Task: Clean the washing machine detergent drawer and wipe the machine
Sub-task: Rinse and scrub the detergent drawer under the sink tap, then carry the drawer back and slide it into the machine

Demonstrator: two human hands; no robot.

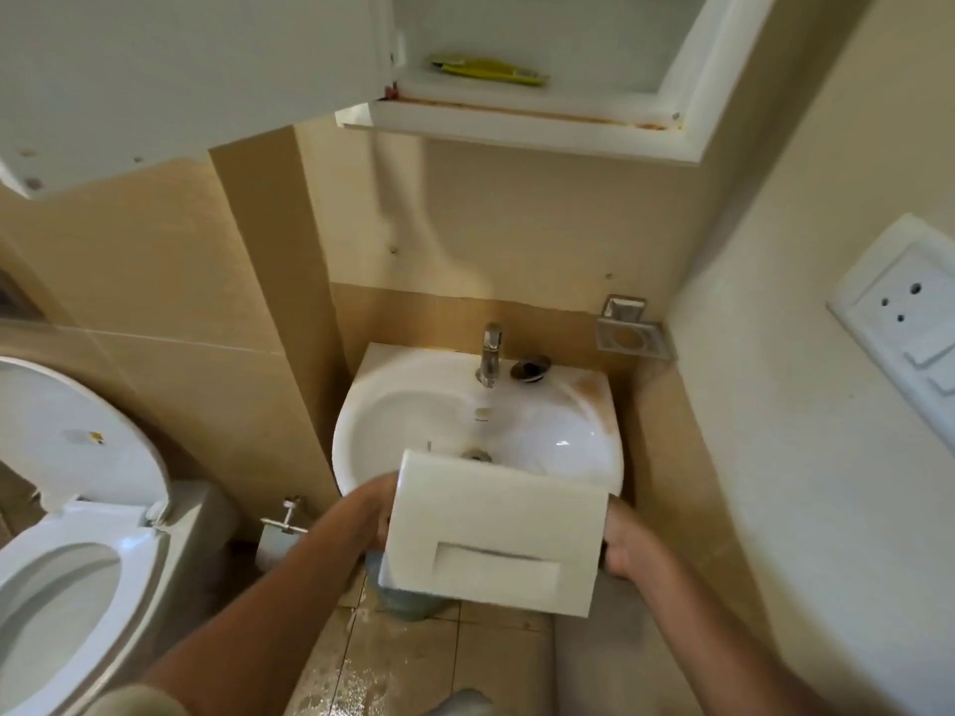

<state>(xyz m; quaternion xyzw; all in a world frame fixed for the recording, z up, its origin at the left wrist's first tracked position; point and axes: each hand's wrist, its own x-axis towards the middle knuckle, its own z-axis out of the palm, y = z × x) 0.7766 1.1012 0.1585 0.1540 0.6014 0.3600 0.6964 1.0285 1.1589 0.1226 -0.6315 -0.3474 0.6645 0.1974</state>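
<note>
The white detergent drawer (496,529) is held over the front edge of a small white sink (563,431), its front panel with the recessed handle facing me. My left hand (374,509) grips its left side and my right hand (628,540) grips its right side. The drawer's inner compartments are hidden behind the panel. A chrome tap (490,354) stands at the back of the sink and a thin stream of water seems to run from it into the basin. The washing machine is not in view.
A toilet (57,571) with raised lid stands at the left. An open wall cabinet (522,100) hangs overhead, its door swung left. A metal soap holder (633,333) and a wall socket (904,323) are at the right. A blue bin (408,599) sits under the sink on wet floor tiles.
</note>
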